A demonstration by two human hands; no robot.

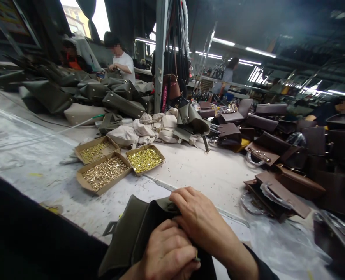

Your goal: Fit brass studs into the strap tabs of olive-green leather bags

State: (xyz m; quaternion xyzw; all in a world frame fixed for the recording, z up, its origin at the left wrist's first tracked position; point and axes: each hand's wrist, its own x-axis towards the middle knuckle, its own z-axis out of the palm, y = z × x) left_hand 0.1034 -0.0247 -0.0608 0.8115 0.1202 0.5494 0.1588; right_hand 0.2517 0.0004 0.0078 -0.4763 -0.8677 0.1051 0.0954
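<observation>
On our side of the brown cardboard trays (83, 180) of small gold-toned pieces (104, 173), we hold the dark olive leather-like bag (125, 237): right hand (200, 214) grasping its far edge, seemingly to steady it; left hand (168, 249) curled at its opening, hold unclear.

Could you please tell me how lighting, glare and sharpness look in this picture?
Head view: the windows are partly blown out white, the tube lights glare against dimness; head view: the clear plastic sheet has pale sheen; head view: the left hand and right hand look fairly crisp, the olive bag is dark inside; head view: sharpness softens with distance.
</observation>
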